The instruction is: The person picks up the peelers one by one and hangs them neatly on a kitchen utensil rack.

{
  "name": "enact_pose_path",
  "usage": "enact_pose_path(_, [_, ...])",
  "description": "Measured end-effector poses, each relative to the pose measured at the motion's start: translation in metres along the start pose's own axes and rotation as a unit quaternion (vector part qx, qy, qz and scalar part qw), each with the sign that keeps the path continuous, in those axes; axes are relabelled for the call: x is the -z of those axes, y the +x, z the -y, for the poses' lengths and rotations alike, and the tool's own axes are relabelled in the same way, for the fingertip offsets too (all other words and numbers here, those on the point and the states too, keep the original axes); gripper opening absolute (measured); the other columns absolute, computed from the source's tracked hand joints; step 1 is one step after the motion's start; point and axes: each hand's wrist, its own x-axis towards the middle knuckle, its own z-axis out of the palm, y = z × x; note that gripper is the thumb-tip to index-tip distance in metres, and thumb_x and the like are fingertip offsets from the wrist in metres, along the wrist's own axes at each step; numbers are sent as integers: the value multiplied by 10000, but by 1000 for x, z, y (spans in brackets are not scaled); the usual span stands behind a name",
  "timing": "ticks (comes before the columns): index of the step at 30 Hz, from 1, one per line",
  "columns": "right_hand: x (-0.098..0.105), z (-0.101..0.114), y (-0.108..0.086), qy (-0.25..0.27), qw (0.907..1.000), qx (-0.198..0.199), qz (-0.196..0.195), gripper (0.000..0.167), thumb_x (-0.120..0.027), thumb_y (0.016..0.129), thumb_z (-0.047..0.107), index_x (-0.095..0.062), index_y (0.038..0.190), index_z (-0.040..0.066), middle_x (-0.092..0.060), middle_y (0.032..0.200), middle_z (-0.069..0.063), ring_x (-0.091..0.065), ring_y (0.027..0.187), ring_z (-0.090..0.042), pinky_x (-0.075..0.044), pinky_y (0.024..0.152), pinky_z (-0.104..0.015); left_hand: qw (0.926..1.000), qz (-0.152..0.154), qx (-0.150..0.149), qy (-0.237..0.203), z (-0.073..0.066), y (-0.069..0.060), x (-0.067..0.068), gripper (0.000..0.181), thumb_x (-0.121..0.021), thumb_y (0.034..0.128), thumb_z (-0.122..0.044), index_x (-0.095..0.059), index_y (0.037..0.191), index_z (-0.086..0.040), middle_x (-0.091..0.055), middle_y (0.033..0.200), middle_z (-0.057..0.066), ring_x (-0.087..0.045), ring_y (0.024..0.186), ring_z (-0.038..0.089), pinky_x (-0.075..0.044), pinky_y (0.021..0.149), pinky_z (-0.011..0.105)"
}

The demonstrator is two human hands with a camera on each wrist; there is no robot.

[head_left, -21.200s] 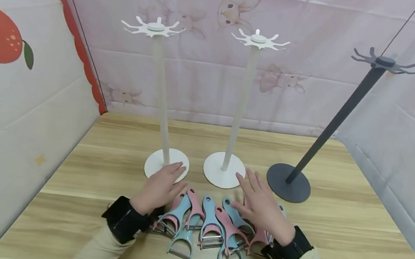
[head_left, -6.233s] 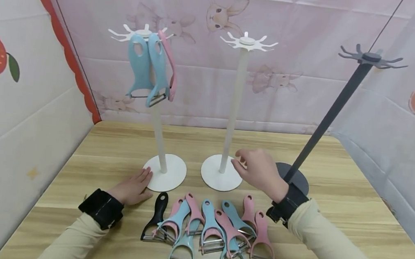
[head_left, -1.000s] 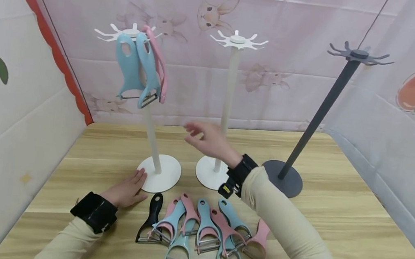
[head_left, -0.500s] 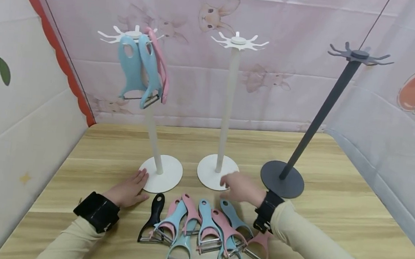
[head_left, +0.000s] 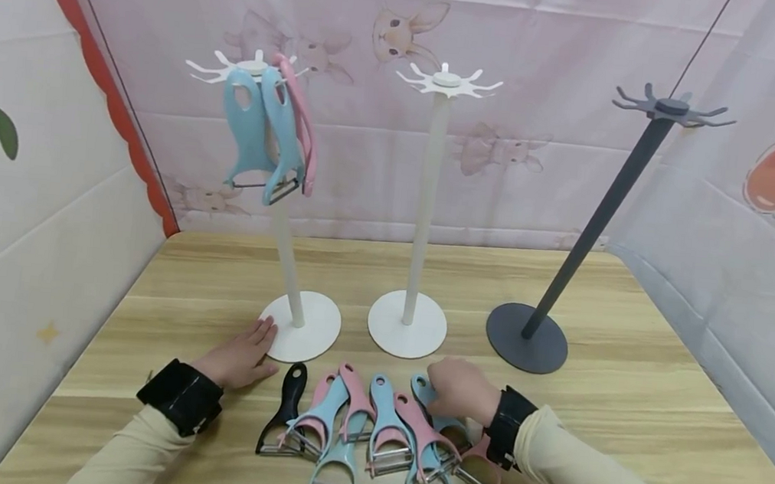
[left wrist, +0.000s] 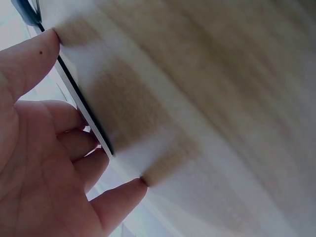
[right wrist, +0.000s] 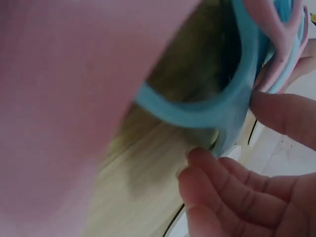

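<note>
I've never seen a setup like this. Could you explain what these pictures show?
There is no machine: a person works with bare hands. The wide picture comes from a head-worn camera; the two close-ups come from wrist cameras.

On the wood-grain table stand two white hook-topped racks and a dark grey rack. Two light-blue peelers and a pink peeler hang on the leftmost white rack. In front lie jumbled pink and light-blue Y-shaped peelers with metal blades, plus a black peeler.

The left hand rests its fingertips on the leftmost rack's round base. The right hand pinches a light-blue peeler.
</note>
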Motion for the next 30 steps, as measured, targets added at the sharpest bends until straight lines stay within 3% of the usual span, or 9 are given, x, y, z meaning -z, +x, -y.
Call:
enact_pose_path(6, [-5, 5, 1, -367, 9989, -190, -215, 224, -719, 674, 80, -497, 655, 109, -374, 578, 18, -344, 517, -127, -281, 460, -247, 10000, 47, 38, -29, 0, 0, 0, 656, -544, 910, -211, -245, 1333, 192, -145, 1409, 365, -142, 1294, 489, -196, 1020, 550])
enact_pose_path(11, [-5, 7, 1, -540, 9982, 19, -271, 249, -757, 643, 57, -512, 659, 97, -394, 584, 14, -355, 533, -131, -301, 468, -250, 10000, 59, 63, 29, 0, 1, 0, 661, -547, 909, -221, -249, 1336, 186, -150, 1411, 361, -149, 1295, 484, -200, 1022, 543])
enact_pose_path(15, [0, 4, 4, -175, 9995, 60, -262, 242, -739, 631, 35, -511, 689, 88, -389, 596, 13, -341, 537, -129, -279, 473, -251, 9999, 85, 65, 24, 1, 1, 0, 663, -545, 909, -226, -248, 1337, 185, -148, 1413, 359, -147, 1297, 482, -198, 1024, 542])
enact_pose_path(20, [11, 0, 11, 593, 9968, 196, -502, 183, -687, 701, 15, -589, 855, 15, -501, 684, -16, -438, 581, -135, -374, 495, -270, 10000, 64, 64, 2, 0, 1, 0, 661, -546, 909, -222, -249, 1334, 188, -149, 1412, 360, -146, 1296, 483, -197, 1024, 543])
enact_pose_path(27, [29, 5, 18, 1204, 9807, 811, -1310, 345, -652, 782, 11, -570, 1109, -63, -583, 655, -40, -469, 480, -65, -372, 426, -193, 10000, 23, 47, 70, 1, 1, -1, 663, -552, 905, -221, -255, 1332, 188, -160, 1407, 363, -161, 1292, 485, -205, 1021, 542])
enact_pose_path(30, [40, 12, 22, 1468, 9682, 1046, -1736, 368, -639, 819, 36, -547, 1163, -59, -622, 704, -63, -525, 532, -75, -416, 467, -192, 10000, 0, 26, 72, 1, 1, -1, 660, -552, 904, -218, -256, 1330, 191, -161, 1404, 367, -161, 1290, 488, -207, 1019, 545])
